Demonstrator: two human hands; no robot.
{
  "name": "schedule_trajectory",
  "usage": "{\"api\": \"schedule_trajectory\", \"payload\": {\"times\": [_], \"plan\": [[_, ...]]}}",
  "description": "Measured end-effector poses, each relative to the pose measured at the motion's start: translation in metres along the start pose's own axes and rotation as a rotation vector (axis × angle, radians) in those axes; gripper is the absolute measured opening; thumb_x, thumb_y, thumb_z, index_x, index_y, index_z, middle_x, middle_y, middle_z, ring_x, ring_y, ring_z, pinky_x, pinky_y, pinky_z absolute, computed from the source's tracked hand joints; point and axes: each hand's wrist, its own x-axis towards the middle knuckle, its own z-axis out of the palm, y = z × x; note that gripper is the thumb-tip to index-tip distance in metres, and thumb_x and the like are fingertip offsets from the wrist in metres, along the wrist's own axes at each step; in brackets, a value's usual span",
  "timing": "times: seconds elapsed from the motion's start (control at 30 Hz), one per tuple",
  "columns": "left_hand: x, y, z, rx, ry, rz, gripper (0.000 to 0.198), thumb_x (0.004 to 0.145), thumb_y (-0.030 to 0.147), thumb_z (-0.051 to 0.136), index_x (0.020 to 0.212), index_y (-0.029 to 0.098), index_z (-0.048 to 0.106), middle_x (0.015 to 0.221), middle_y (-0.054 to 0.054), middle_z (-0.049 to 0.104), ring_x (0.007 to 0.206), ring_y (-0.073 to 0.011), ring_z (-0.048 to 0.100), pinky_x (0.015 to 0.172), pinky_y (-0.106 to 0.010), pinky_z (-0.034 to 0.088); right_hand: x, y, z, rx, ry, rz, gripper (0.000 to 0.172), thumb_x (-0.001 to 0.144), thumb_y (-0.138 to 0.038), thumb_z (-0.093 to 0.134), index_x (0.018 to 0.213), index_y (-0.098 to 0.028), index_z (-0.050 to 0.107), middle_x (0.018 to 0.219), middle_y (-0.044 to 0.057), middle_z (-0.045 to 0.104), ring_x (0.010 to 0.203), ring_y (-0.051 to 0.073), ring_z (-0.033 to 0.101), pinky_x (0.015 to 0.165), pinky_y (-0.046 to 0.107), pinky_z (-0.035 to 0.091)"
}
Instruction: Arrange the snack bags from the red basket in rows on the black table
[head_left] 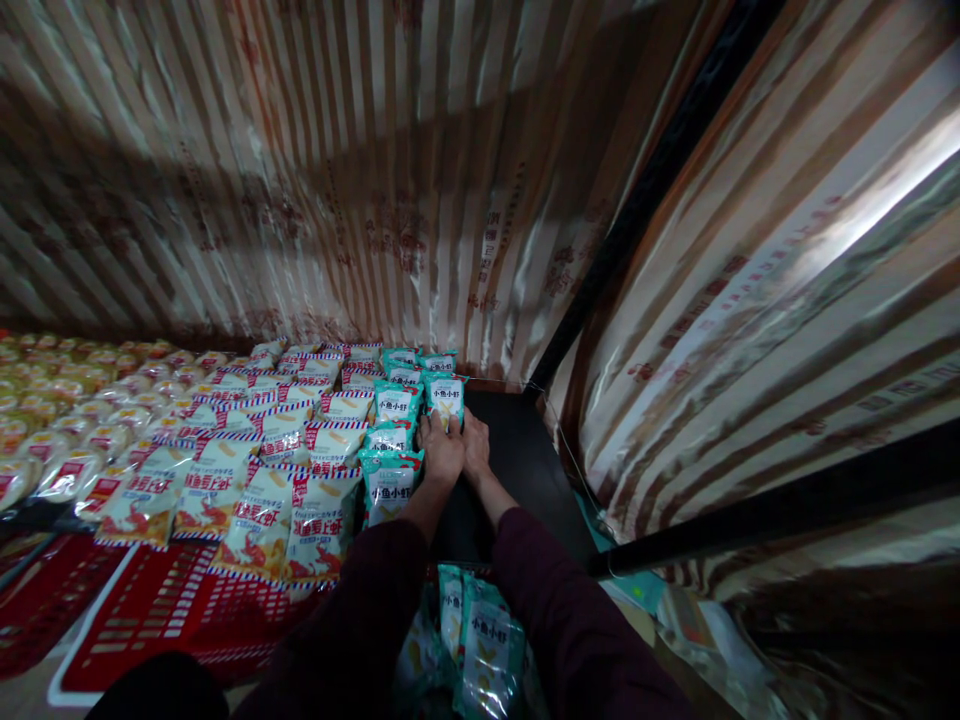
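Both my hands reach forward onto a dark shelf (525,460) lined with snack bags. My left hand (441,450) and my right hand (475,445) lie side by side, fingers closed on the lower edge of a teal snack bag (445,396) standing at the right end of a row. More teal bags (390,480) stand just left of my hands. Several more teal bags (480,640) lie low in front of me, between my dark red sleeves.
Rows of red-and-blue striped snack bags (262,500) and pale round-patterned bags (67,420) fill the shelf to the left. Red plastic baskets (150,610) sit below left. Striped shiny sheeting (337,180) covers the back and right walls. A black shelf post (645,190) rises at right.
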Motion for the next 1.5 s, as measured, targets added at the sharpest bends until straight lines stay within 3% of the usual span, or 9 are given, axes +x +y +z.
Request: {"api": "schedule_trajectory", "payload": {"times": [0.2,0.4,0.7,0.97,1.2,1.5], "plan": [[-0.004,0.001,-0.004,-0.047,-0.018,-0.011,0.052,0.090,0.037,0.042,0.132,0.008,0.045,0.140,-0.023,0.043,0.132,-0.0324,0.039,0.109,-0.047,0.029,-0.002,0.000,-0.002,0.018,-0.003,0.104,0.051,0.089,-0.043,0.038,0.127,-0.012,0.052,0.116,0.017,0.062,0.112,0.028,0.051,0.097,0.040,0.038],[-0.011,0.005,-0.010,-0.038,-0.031,-0.014,0.058,0.090,0.038,0.041,0.136,0.002,0.041,0.143,-0.026,0.037,0.134,-0.0304,0.036,0.111,-0.042,0.027,-0.003,0.001,-0.004,0.025,0.041,0.101,0.054,0.085,-0.037,0.044,0.130,-0.009,0.048,0.125,0.018,0.058,0.119,0.028,0.049,0.103,0.043,0.034],[-0.025,0.000,-0.014,-0.047,-0.033,0.083,0.042,0.091,0.033,0.041,0.122,0.008,0.055,0.135,-0.021,0.048,0.128,-0.0281,0.043,0.109,-0.040,0.030,-0.023,-0.008,-0.014,-0.035,0.046,0.038,0.044,0.086,-0.028,0.042,0.126,-0.014,0.052,0.127,0.014,0.057,0.119,0.024,0.048,0.103,0.041,0.034],[-0.057,-0.004,-0.026,-0.125,-0.139,0.093,0.036,0.094,0.028,0.034,0.113,0.014,0.061,0.129,-0.015,0.056,0.125,-0.0209,0.048,0.108,-0.033,0.032,-0.055,-0.012,-0.024,-0.052,0.015,0.042,0.042,0.086,-0.026,0.043,0.124,-0.011,0.053,0.130,0.015,0.054,0.121,0.024,0.046,0.104,0.039,0.034],[-0.092,-0.014,-0.043,-0.124,-0.152,0.108,0.037,0.093,0.026,0.037,0.117,0.008,0.058,0.124,-0.018,0.060,0.119,-0.0221,0.053,0.104,-0.032,0.037,-0.094,-0.020,-0.034,-0.027,0.014,-0.038,0.040,0.086,-0.024,0.042,0.123,-0.012,0.054,0.128,0.013,0.056,0.121,0.022,0.046,0.105,0.038,0.035],[-0.139,-0.033,-0.067,-0.182,-0.254,0.208,0.033,0.092,0.020,0.035,0.118,0.013,0.055,0.121,-0.015,0.061,0.115,-0.0210,0.056,0.101,-0.034,0.040,-0.145,-0.034,-0.052,0.026,0.007,-0.067,0.037,0.090,-0.025,0.038,0.119,-0.013,0.057,0.125,0.012,0.058,0.117,0.022,0.049,0.103,0.037,0.039]]}}
